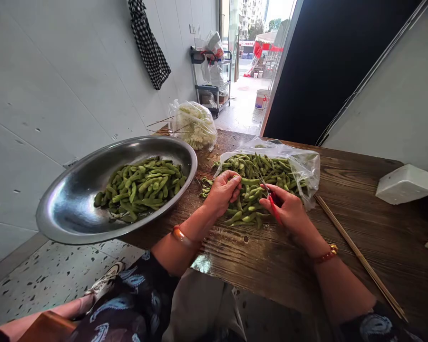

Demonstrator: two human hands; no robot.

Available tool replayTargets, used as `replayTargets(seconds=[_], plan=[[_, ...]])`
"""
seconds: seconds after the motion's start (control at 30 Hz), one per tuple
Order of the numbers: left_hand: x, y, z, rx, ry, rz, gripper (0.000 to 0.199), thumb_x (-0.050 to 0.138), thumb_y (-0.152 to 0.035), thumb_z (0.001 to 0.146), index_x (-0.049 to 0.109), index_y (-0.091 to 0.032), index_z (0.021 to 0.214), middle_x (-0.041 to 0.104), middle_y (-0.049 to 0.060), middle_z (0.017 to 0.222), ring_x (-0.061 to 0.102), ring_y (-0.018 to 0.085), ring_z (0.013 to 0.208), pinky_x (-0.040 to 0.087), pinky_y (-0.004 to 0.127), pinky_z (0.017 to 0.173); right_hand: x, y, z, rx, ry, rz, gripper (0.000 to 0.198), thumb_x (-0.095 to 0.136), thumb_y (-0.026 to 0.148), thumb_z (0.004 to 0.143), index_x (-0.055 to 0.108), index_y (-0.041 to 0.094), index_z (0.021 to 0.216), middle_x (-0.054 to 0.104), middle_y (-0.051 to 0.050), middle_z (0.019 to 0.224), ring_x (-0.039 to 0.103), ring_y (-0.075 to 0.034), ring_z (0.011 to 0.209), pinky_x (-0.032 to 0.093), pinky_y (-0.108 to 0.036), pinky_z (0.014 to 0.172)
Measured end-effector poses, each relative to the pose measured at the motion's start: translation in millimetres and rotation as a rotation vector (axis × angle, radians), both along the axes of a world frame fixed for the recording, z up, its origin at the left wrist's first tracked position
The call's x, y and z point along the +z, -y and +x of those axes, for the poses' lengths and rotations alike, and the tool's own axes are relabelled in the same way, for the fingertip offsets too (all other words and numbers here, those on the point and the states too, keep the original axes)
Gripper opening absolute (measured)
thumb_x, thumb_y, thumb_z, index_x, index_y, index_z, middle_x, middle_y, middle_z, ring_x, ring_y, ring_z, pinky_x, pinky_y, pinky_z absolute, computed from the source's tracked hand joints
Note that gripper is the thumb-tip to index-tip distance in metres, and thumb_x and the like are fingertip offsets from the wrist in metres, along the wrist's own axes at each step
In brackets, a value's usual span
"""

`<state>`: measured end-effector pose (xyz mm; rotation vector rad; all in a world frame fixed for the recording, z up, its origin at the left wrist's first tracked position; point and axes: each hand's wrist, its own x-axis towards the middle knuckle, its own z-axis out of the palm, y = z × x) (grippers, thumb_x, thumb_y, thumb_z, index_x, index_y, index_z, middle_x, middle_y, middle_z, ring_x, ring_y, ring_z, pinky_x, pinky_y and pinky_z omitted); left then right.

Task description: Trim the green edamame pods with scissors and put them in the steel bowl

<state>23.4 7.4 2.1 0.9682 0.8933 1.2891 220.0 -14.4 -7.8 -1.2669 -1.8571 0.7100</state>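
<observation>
Between the fingertips of my left hand (224, 190) is one end of a green edamame pod (249, 181), which points to the right. My right hand (287, 206) is closed around the red handles of a pair of scissors (273, 204). Their blades reach up and left, close to the pod's free end. Beneath and behind both hands lies a heap of edamame pods (248, 209), spilling out of a clear plastic bag (308, 166). To the left, a wide steel basin (74, 204) holds a pile of pods (146, 185).
A knotted-looking clear bag of pale vegetable pieces (196, 126) stands behind the basin. Thin wooden sticks (360, 256) lie along the wooden table (342, 175) at right, near a white box (403, 184). Beyond are a cart (214, 85) and a doorway.
</observation>
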Motion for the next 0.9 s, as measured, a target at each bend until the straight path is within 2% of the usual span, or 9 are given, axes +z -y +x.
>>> replayTargets(seconds=[0.3, 0.43, 0.53, 0.9], plan=[[2.3, 7.8, 5.3, -0.070, -0.061, 0.047, 0.027, 0.068, -0.035, 0.075, 0.049, -0.016, 0.082, 0.053, -0.006, 0.060, 0.036, 0.002, 0.038, 0.023, 0.014, 0.032, -0.5, -0.2, -1.3, -0.027, 0.009, -0.010, 0.057, 0.064, 0.051, 0.078, 0.063, 0.012, 0.118, 0.063, -0.002, 0.073, 0.055, -0.015, 0.064, 0.047, -0.028, 0.063], [1.5, 8.2, 5.1, -0.092, -0.063, 0.056, 0.028, 0.069, -0.036, 0.075, 0.050, -0.016, 0.081, 0.052, -0.007, 0.059, 0.035, 0.001, 0.038, 0.022, 0.014, 0.033, 1.4, 1.0, -1.9, -0.033, 0.013, 0.010, 0.050, 0.062, 0.051, 0.079, 0.066, 0.012, 0.111, 0.058, 0.000, 0.066, 0.049, -0.013, 0.058, 0.043, -0.025, 0.057], [2.0, 6.7, 3.7, -0.076, -0.051, 0.064, 0.029, 0.070, -0.037, 0.074, 0.050, -0.017, 0.081, 0.050, -0.007, 0.058, 0.035, 0.001, 0.038, 0.022, 0.014, 0.033, 1.9, 1.7, -2.4, -0.031, 0.035, 0.031, 0.046, 0.061, 0.051, 0.081, 0.069, 0.014, 0.108, 0.052, 0.002, 0.060, 0.043, -0.011, 0.055, 0.039, -0.024, 0.053], [-0.1, 2.5, 0.2, -0.032, -0.070, 0.077, 0.027, 0.068, -0.036, 0.075, 0.049, -0.018, 0.081, 0.045, -0.008, 0.055, 0.033, 0.002, 0.038, 0.022, 0.015, 0.034, 2.7, 3.5, -4.7, -0.003, 0.102, 0.049, 0.044, 0.060, 0.047, 0.082, 0.071, 0.015, 0.110, 0.058, 0.001, 0.061, 0.045, -0.011, 0.054, 0.039, -0.023, 0.053]])
